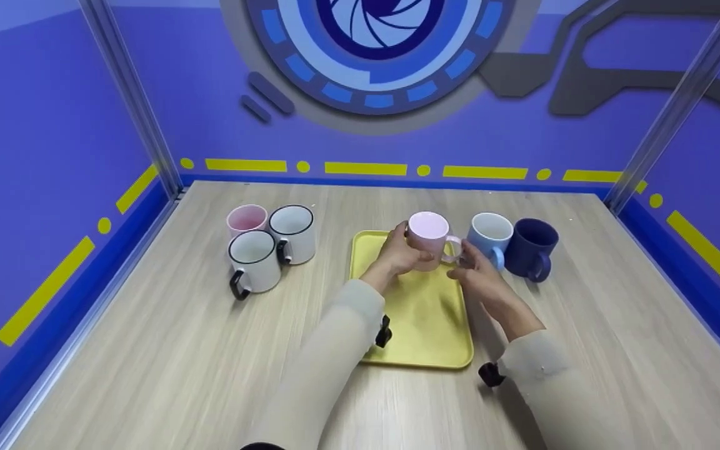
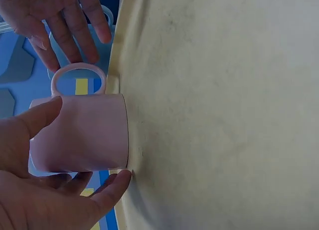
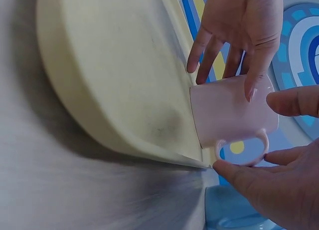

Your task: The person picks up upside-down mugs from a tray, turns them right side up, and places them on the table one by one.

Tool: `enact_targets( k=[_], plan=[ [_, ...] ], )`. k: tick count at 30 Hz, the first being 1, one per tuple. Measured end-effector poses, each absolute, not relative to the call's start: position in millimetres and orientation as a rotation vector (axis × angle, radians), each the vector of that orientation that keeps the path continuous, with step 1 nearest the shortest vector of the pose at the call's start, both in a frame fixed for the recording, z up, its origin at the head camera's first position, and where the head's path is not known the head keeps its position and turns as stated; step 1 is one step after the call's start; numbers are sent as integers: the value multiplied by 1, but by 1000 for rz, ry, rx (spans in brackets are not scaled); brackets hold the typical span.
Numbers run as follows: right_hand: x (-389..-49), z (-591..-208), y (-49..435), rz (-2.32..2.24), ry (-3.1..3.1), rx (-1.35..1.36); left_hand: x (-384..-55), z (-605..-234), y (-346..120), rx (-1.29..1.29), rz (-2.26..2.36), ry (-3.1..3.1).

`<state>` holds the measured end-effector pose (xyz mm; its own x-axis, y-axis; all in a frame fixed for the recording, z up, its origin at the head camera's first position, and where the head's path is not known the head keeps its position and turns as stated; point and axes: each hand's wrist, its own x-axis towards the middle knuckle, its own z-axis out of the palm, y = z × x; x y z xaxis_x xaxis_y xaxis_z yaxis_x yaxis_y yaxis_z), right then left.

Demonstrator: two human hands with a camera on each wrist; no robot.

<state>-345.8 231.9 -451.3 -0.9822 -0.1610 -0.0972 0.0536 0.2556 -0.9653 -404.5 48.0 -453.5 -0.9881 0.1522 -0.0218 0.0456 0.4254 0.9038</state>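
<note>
A pale pink mug [image 1: 429,234] is upright over the far end of the yellow tray [image 1: 422,331], its handle pointing right; whether its base touches the tray I cannot tell. My left hand [image 1: 400,253] grips the mug's body from the left, thumb on the near side and fingers behind, as the left wrist view shows for this mug [image 2: 82,132]. Beside the handle, my right hand [image 1: 491,287] has its fingers extended and thumb apart. In the right wrist view, fingertips of this right hand [image 3: 284,182] are at the handle, not curled round it.
Right of the tray stand a light blue mug [image 1: 490,234] and a dark blue mug [image 1: 530,247], close together. At left are two white mugs with black rims, one farther back [image 1: 294,234] and one nearer [image 1: 257,262], plus another pink mug [image 1: 247,219]. Blue walls surround the wooden table [image 1: 179,375].
</note>
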Motion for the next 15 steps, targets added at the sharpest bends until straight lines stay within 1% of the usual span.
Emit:
enact_targets(
  k=[6, 15],
  plan=[
    [-345, -452, 232, -1812, 2341, -104, -398, -452, 50, 87, 1426, 2730],
    [-341, -451, 234, -1778, 2379, -130, -392, -448, 50, 108, 1366, 2792]
  ],
)
